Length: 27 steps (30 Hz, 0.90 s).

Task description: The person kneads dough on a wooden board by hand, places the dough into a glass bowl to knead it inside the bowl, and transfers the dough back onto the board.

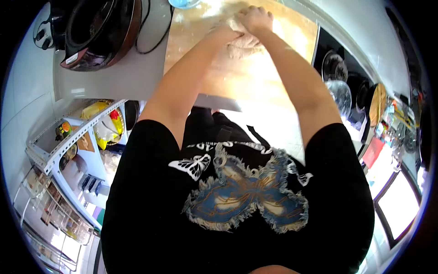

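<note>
A lump of pale dough (245, 47) lies on the floured wooden board (187, 43) at the top of the head view. My left hand (225, 33) presses on the dough's left side, its fingers bent against it. From the right, my right hand (256, 19) bears on the far part of the dough, with curled fingers. Some of the dough is covered by both hands. At the board's far edge, partly out of view, is a light blue bowl (184, 3).
A dark electric cooker (102, 39) stands on the counter to the left, with a black cable (157, 43) beside it. Lower left, a white metal shelf (75, 137) holds bags and packets. Pans, a clear lid (339, 96) and a round wooden board (377, 105) are at right.
</note>
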### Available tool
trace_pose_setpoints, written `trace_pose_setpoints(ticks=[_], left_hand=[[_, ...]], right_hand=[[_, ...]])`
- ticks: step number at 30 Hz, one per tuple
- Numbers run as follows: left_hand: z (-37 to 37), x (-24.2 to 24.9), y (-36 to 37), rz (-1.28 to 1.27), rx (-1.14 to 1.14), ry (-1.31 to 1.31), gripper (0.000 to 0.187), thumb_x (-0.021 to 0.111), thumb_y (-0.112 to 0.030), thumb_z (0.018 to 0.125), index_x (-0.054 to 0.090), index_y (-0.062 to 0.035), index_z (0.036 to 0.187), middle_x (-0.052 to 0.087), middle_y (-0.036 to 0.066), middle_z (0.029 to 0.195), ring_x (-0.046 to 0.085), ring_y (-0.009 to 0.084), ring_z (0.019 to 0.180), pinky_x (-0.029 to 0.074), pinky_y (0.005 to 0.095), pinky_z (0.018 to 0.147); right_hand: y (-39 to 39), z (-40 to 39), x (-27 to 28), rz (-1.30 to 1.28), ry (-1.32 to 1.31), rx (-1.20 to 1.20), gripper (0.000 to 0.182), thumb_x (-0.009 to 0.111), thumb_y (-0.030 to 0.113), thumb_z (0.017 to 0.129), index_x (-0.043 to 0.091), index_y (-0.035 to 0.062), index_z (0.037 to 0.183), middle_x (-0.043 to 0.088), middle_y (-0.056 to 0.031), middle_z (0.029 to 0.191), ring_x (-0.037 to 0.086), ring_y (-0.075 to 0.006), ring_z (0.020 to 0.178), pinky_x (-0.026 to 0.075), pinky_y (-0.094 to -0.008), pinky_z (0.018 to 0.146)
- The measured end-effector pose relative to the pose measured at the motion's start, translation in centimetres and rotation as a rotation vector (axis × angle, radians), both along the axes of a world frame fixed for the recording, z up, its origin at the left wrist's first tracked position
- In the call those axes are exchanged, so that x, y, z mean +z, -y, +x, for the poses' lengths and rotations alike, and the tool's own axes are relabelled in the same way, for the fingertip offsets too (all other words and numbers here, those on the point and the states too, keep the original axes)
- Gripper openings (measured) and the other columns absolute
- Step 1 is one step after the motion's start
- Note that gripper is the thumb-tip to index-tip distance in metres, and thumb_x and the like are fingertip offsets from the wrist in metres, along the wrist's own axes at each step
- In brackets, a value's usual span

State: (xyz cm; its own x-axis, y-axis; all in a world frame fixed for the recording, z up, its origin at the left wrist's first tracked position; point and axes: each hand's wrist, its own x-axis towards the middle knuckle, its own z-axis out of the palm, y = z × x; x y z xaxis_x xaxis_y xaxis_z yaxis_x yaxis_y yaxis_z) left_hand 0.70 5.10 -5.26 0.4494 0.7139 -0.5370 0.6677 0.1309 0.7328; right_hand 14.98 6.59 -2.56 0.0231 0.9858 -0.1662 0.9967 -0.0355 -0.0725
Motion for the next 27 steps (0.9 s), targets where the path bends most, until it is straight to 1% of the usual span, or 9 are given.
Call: trace_pose_setpoints(ticks=[3,7,9,11,13,15,19,21,27], left_hand=[[1.2,-0.3,2.5,0.075,0.125,-0.269,0.085,0.08,-0.053,0.077,0.043,-0.0186,0.146,0.066,0.021,0.125,0.064,0.0318,0.117,0.052,0.0431,0.096],[-0.7,1.8,10.7,0.437,0.126,0.038,0.092,0.086,-0.039,0.068,0.044,-0.0207,0.148,0.061,0.018,0.129,0.055,0.0372,0.123,0.049,0.0462,0.1],[-0.8,2.6,13.9,0.472,0.093,0.14,0.094,0.087,-0.033,0.067,0.043,-0.0232,0.149,0.057,0.02,0.134,0.051,0.0392,0.129,0.047,0.0471,0.102],[0.2,3.0,17.2,0.51,0.179,-0.028,0.096,0.087,-0.026,0.064,0.042,-0.0292,0.149,0.048,0.023,0.14,0.048,0.0419,0.13,0.046,0.048,0.106],[0.8,0.9,18.5,0.464,0.137,-0.002,0.098,0.088,-0.025,0.065,0.041,-0.0317,0.151,0.04,0.022,0.145,0.044,0.0437,0.132,0.044,0.0506,0.108],[1.0,1.3,19.8,0.498,-0.016,-0.089,0.1,0.086,-0.026,0.069,0.036,-0.0409,0.154,0.038,0.016,0.142,0.042,0.0395,0.131,0.047,0.0468,0.107],[-0.6,1.7,19.3,0.663,0.028,-0.037,0.082,0.085,-0.018,0.071,0.052,-0.0381,0.144,0.044,0.013,0.139,0.045,0.0354,0.128,0.05,0.045,0.102],[-2.7,2.5,18.7,0.807,0.009,-0.086,0.081,0.078,0.005,0.068,0.06,-0.0347,0.136,0.05,0.01,0.135,0.048,0.0358,0.124,0.052,0.0427,0.1],[-8.8,2.7,17.0,0.629,-0.062,-0.099,0.081,0.073,0.005,0.073,0.055,-0.0348,0.141,0.043,0.008,0.153,0.035,0.0325,0.145,0.031,0.047,0.122]], right_hand=[[4.6,1.7,4.9,-0.002,-0.054,0.062,0.037,0.05,0.045,0.095,0.072,0.0244,0.116,0.064,-0.0023,0.124,0.052,-0.0258,0.126,0.035,-0.0459,0.11],[14.8,4.5,7.4,0.265,-0.303,-0.083,0.029,0.062,0.04,0.093,0.074,0.0134,0.095,0.066,-0.0017,0.107,0.056,-0.0281,0.11,0.045,-0.0423,0.098],[19.3,8.4,5.3,0.19,-1.014,-0.411,0.036,0.069,0.04,0.091,0.069,0.0083,0.108,0.062,-0.0064,0.11,0.056,-0.0259,0.108,0.047,-0.0385,0.095],[22.3,9.1,4.9,0.428,-0.545,-0.653,0.053,0.073,0.04,0.091,0.059,0.0058,0.129,0.056,-0.0114,0.124,0.055,-0.0211,0.113,0.049,-0.0372,0.087],[23.6,9.8,3.4,0.073,-1.31,-0.999,0.086,0.077,0.046,0.086,0.032,0.0114,0.151,0.043,-0.0224,0.145,0.049,-0.033,0.129,0.048,-0.0529,0.098],[24.9,9.0,2.3,-0.093,-1.264,-0.956,0.094,0.078,0.043,0.086,0.022,0.0134,0.156,0.043,-0.0215,0.144,0.047,-0.0369,0.131,0.046,-0.0601,0.099],[25.9,8.0,-1.2,0.105,-1.056,-0.794,0.087,0.084,0.014,0.076,0.041,0.0165,0.152,0.044,-0.0177,0.134,0.057,-0.0327,0.116,0.054,-0.0432,0.097],[26.2,5.9,0.7,0.124,-1.125,-0.78,0.078,0.081,0.005,0.073,0.052,0.015,0.145,0.044,-0.0153,0.13,0.059,-0.0306,0.112,0.056,-0.0377,0.096],[26.9,2.4,2.6,-0.115,-1.104,-0.681,0.065,0.068,0.004,0.083,0.048,0.0124,0.144,0.052,-0.0183,0.133,0.058,-0.0298,0.119,0.052,-0.0414,0.097]])
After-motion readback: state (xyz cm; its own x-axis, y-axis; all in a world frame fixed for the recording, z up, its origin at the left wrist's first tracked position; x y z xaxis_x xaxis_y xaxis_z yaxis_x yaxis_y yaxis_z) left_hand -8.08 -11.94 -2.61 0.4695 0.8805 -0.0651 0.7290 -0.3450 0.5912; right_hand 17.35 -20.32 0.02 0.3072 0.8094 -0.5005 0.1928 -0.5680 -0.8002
